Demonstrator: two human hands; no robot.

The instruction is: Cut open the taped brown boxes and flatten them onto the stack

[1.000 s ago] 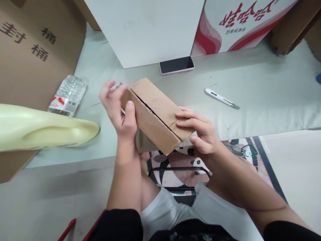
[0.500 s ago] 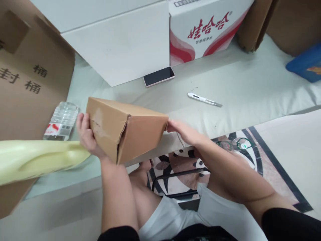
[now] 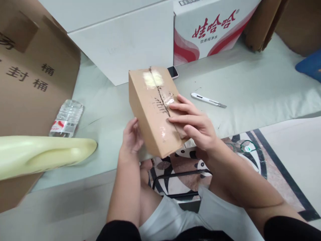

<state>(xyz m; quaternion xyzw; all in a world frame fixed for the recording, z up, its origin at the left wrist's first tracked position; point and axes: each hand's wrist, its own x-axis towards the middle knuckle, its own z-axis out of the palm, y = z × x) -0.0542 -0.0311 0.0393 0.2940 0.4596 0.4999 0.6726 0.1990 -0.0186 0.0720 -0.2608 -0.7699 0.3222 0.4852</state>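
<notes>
A small brown cardboard box is held up between my two hands, tilted, with its seamed, taped face towards me. Dark smudged print and a pale yellowish patch mark that face. My left hand grips the box's left side low down, its fingers partly hidden behind it. Across the seam near the lower right end, the fingers of my right hand are pressed on the box, its thumb at the edge. To the right of the box lies a white utility knife with its blade out. A phone is partly covered by the box.
A clear water bottle lies at left beside a pale yellow plastic object. A large brown carton, a white box and a red-and-white carton line the back. A blue object sits far right on the pale green covering.
The box has been turned so its taped, printed face shows, and has moved right and upward. My left hand has shifted right; my right hand has moved onto the seamed face.
</notes>
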